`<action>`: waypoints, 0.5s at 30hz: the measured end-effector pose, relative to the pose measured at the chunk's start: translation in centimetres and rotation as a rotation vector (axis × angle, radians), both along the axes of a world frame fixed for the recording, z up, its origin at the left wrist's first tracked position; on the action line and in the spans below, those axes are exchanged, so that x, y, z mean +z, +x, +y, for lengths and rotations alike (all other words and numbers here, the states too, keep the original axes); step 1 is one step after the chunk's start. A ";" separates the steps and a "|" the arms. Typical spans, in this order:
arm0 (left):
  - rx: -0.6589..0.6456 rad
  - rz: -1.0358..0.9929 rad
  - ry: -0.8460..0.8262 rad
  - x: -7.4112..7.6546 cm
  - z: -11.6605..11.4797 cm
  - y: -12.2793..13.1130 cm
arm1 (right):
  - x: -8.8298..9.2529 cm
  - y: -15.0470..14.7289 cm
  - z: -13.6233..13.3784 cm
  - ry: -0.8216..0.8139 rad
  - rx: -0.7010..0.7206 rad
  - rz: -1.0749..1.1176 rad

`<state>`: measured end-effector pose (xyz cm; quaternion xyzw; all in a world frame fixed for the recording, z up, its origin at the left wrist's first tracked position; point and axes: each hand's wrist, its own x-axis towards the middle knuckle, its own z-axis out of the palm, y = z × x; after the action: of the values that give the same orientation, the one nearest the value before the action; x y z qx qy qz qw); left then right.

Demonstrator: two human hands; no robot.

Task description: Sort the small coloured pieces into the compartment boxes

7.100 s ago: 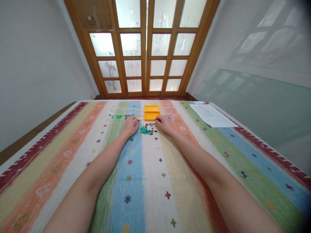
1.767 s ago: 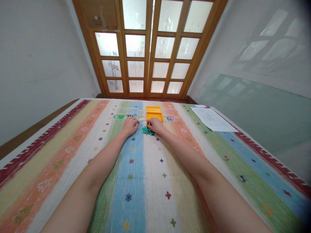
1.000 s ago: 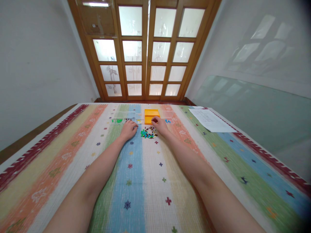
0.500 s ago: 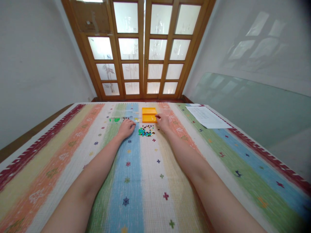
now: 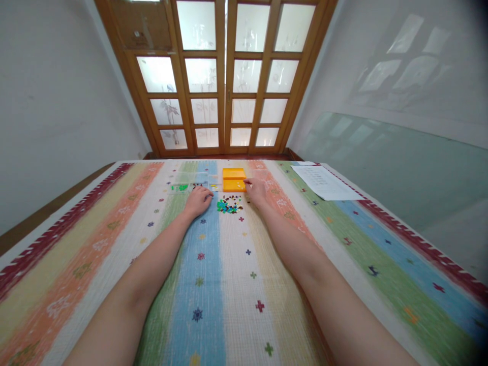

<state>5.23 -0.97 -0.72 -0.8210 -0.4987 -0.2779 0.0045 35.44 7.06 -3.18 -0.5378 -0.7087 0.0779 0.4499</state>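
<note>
My right hand [image 5: 256, 192] is at the right edge of an open yellow-orange box [image 5: 234, 173]. Its thumb and fingertips are pinched together over the near half of the box, and what they hold is too small to make out. Resting on the cloth, my left hand [image 5: 199, 201] lies with its fingers loosely stretched to the right and nothing visible in them. Between the hands spreads a pile of small mixed pieces [image 5: 229, 206] in blue, green, brown and white. Green pieces [image 5: 180, 187] sit in a clear container beyond my left hand, which partly covers some dark pieces [image 5: 197, 185].
Small yellow pieces [image 5: 214, 187] lie in a clear compartment left of the box. White printed sheets [image 5: 324, 182] lie at the table's far right. A striped tablecloth [image 5: 236, 284] covers the table. Behind stand wood-framed glass doors [image 5: 225, 101], with walls on both sides.
Both hands stay in nearly the same places, the right still pinched over the box. The view has shifted very slightly.
</note>
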 end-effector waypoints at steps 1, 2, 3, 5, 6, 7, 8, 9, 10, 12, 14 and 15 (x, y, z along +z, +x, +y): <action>0.000 0.009 0.005 0.1 -0.1 0.2 | 0.0 0.0 0.0 0.006 -0.001 -0.001; 0.000 0.020 0.011 0.3 -0.3 0.5 | -0.1 0.0 0.0 0.012 -0.002 -0.004; -0.002 0.034 0.016 0.5 -0.6 1.0 | -0.1 -0.1 -0.1 0.018 -0.003 -0.008; -0.019 0.068 0.023 0.8 -1.1 2.1 | 0.0 -0.2 -0.2 0.021 -0.007 -0.018; -0.040 0.088 0.024 1.0 -1.5 2.8 | 0.0 -0.3 -0.3 0.021 -0.008 -0.023; -0.069 0.109 0.023 1.1 -1.8 3.5 | 0.0 -0.4 -0.3 0.023 -0.009 -0.026; -0.094 0.124 0.019 1.1 -2.0 4.2 | -0.1 -0.5 -0.4 0.025 -0.011 -0.030; -0.115 0.137 0.011 1.1 -2.3 4.8 | -0.1 -0.6 -0.4 0.026 -0.016 -0.034; -0.134 0.149 0.003 1.1 -2.5 5.4 | -0.1 -0.7 -0.5 0.027 -0.021 -0.038; -0.166 0.177 -0.007 0.9 -2.7 6.2 | -0.1 -1.0 -0.6 0.029 -0.027 -0.046; -0.176 0.206 -0.003 0.6 -2.7 6.8 | 0.0 -1.3 -0.8 0.032 -0.024 -0.048; -0.173 0.220 -0.001 0.5 -2.7 7.0 | 0.0 -1.5 -0.9 0.034 -0.022 -0.047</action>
<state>12.26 -3.71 -0.24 -0.8865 -0.4227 -0.1852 0.0350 33.97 6.13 -3.14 -0.5397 -0.7142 0.0481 0.4431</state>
